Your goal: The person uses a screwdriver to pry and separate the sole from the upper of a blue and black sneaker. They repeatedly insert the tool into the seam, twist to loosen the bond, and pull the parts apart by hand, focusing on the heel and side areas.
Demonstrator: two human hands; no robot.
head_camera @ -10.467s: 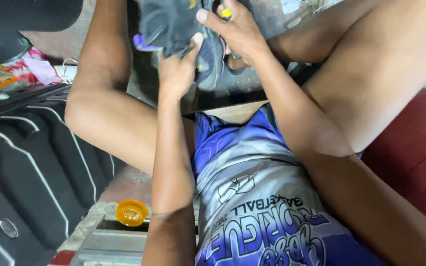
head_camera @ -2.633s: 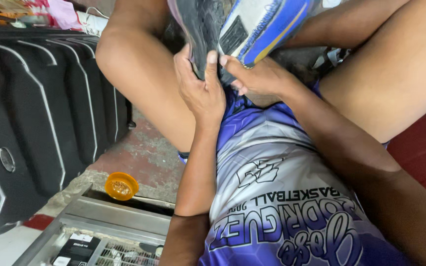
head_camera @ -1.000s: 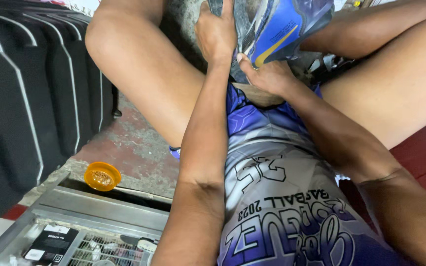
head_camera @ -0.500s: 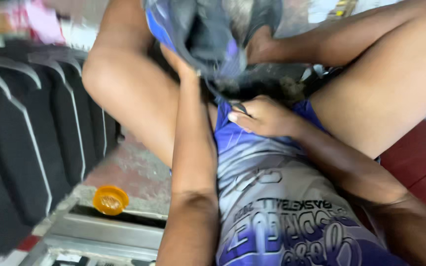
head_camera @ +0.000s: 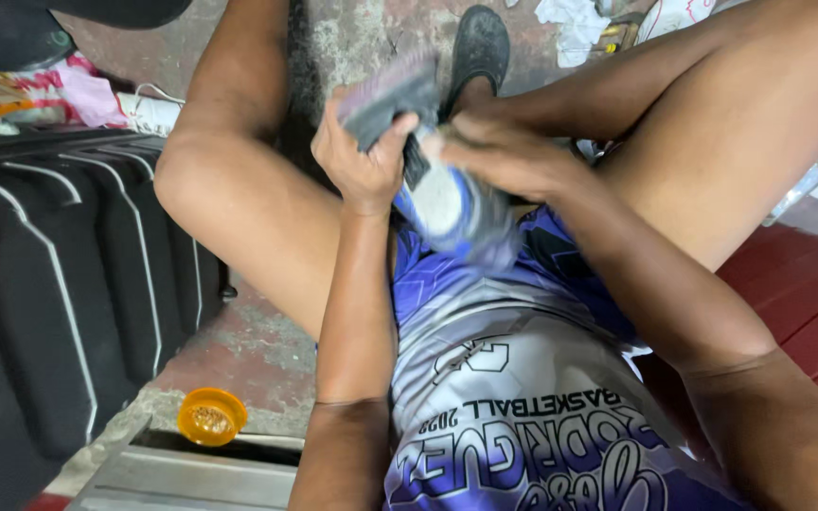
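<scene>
Shoe [head_camera: 437, 180], blue and white, blurred, up between my knees just above my jersey [head_camera: 513, 397]. My left hand [head_camera: 364, 161] is wrapped around its grey upper end, fingers closed tight. My right hand [head_camera: 504, 151] presses on the shoe's other side, fingers curled over it. Left of the shoe: black ribbed case [head_camera: 59, 303]. Below-left of it, an orange lid [head_camera: 211, 416] on the floor.

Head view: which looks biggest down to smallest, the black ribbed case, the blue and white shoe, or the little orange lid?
1. Black ribbed case, partly cut off.
2. Blue and white shoe, blurred, held in both hands.
3. Orange lid, clearly smallest.
</scene>
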